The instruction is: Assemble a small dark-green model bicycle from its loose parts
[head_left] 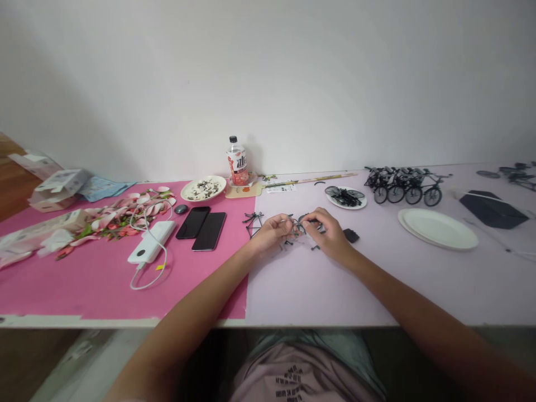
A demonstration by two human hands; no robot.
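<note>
My left hand (273, 232) and my right hand (327, 230) meet over the lilac part of the table, fingers pinched together. Between them is a small dark toy bicycle part (296, 225), partly covered by the fingertips, so its exact shape is unclear. Both hands grip it. More thin black bicycle pieces (253, 223) lie just left of my left hand. A small black object (350, 235) rests beside my right hand. Behind, a white plate (359, 205) carries a heap of black parts and wheels. Several assembled toy bicycles (404, 185) stand in a row farther right.
White plates (444, 230) and a black flat piece (494, 210) are at the right. On the pink side lie two phones (209, 231), a white power bank (151, 242) with a cable, and artificial petals (113, 220). A bottle (238, 162) and a bowl (221, 182) stand near the wall.
</note>
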